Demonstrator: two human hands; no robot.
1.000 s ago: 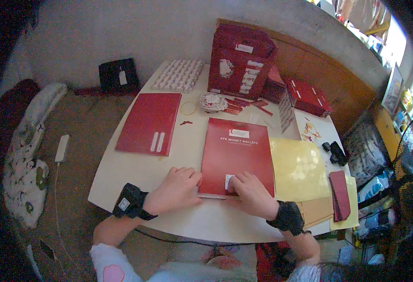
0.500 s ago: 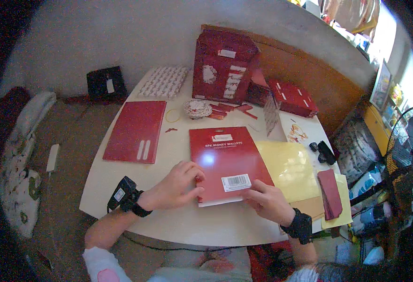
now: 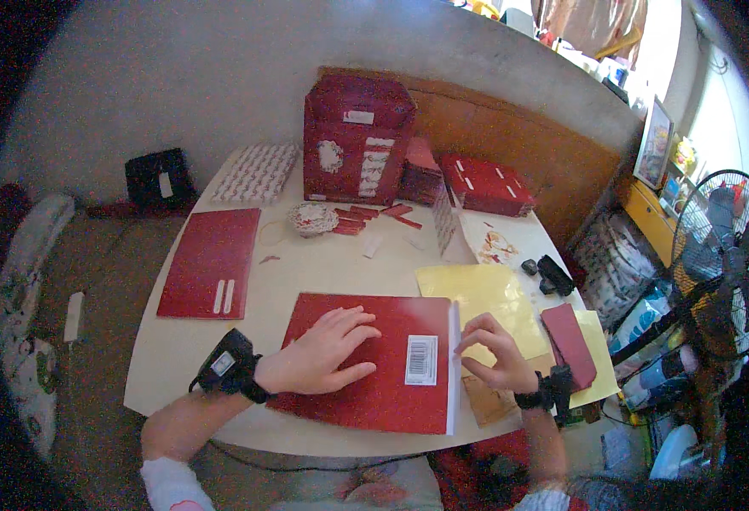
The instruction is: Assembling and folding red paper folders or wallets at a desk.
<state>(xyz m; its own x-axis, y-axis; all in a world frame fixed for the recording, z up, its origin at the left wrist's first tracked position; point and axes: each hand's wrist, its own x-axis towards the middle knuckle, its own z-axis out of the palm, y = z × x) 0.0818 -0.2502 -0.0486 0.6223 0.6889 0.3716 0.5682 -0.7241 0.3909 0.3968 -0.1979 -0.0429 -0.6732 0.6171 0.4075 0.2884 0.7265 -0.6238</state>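
Observation:
A flat red envelope pack (image 3: pixel 366 409) lies on the table before me, with a white barcode label (image 3: pixel 421 360) and a white strip (image 3: pixel 453 375) along its right edge. My left hand (image 3: pixel 328 349) rests open on its surface, palm down and fingers spread. At the white strip, my right hand (image 3: pixel 498 353) has its thumb and forefinger bent together, their tips at the pack's edge. What exactly lies between those tips is too small to see clearly. Both wrists carry black strapped devices.
Another red pack (image 3: pixel 208 264) lies left. Behind stand a tall red box (image 3: pixel 353 145), a small-item tray (image 3: pixel 255 173), a white bowl (image 3: pixel 312 219) and stacked red packs (image 3: pixel 485 183). Yellow sheets (image 3: pixel 477 294), a dark red bundle (image 3: pixel 569 345) and black items (image 3: pixel 553 275) lie right. A fan (image 3: pixel 720 255) stands beyond.
The red envelope pack has turned a quarter, bringing its barcode and white strip to the right. My left hand now lies flat on it; my right hand is at the strip. The view has shifted.

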